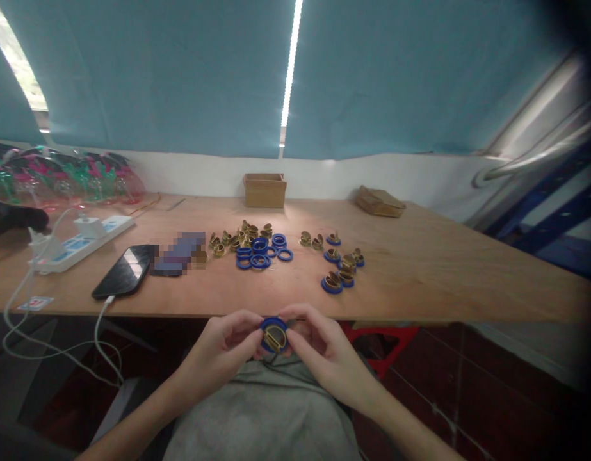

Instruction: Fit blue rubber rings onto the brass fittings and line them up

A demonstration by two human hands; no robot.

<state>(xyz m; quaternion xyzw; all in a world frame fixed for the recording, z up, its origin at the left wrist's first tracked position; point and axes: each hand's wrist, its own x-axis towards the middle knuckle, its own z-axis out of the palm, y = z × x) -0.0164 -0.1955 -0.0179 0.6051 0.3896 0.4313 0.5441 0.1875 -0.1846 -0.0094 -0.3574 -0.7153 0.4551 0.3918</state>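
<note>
Just in front of the table's near edge, my left hand and my right hand pinch a round brass-coloured fitting with a blue ring from either side. The ring surrounds the fitting, and its flat metal face is turned towards me. On the table beyond my hands lies a pile of loose brass-coloured fittings. Several bare blue rings are heaped against the pile's near side. Further right stand several fittings with blue rings around their bases, with two ringless fittings beside them.
A black phone on a charging cable and a white power strip lie on the left. Behind the pile stands an open cardboard box; a brown paper packet is at back right. A red stool sits under the table.
</note>
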